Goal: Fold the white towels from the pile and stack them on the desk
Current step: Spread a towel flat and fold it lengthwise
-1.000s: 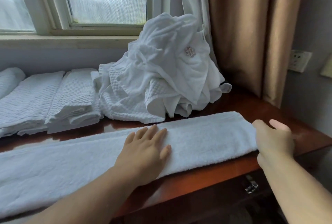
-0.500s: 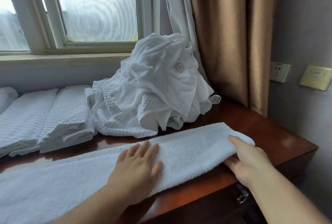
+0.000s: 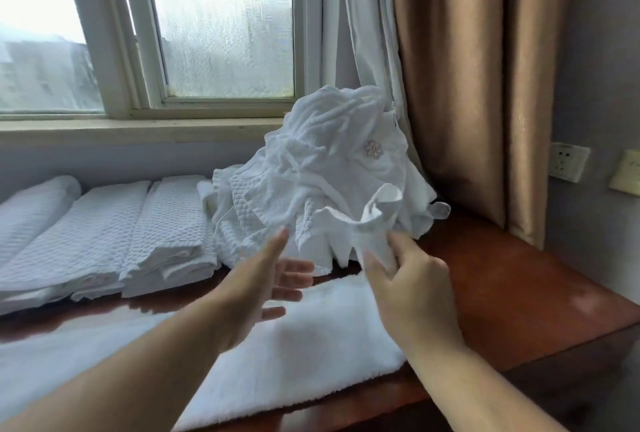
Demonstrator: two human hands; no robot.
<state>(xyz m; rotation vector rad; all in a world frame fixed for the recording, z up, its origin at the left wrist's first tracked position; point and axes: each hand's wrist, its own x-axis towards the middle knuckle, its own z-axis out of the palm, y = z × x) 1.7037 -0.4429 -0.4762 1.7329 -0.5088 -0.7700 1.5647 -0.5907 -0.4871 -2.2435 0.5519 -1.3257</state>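
1. White plush towel [image 3: 294, 338], folded into a long strip, lies flat along the front edge of the reddish-brown wooden desk [image 3: 512, 296]; your right hand [image 3: 412, 289] has lifted its right end, and that end [image 3: 372, 223] stands up crumpled in front of the heaped pile of unfolded white towels [image 3: 329, 182].
2. Your right hand's fingers are curled and pinching that raised end; your left hand [image 3: 266, 279] hovers above the strip with its fingers straight and spread, gripping nothing.
3. To do this fold well, carry the pinched end leftward over the strip, keep its two corners level (they look bunched now), and set your left palm down at the intended crease so the layer beneath does not slide.
4. Match the edges before you let go, then smooth from the crease outward.
5. Lift high enough to clear the pile, or the end may snag on it.
6. Half a second ago your left hand lay flat on the strip and your right hand was only taking hold of the end, which was down on the desk; now the end is up and your left hand is off the cloth.
7. Folded white waffle-weave towels [image 3: 166, 234] at the back left sit as before.
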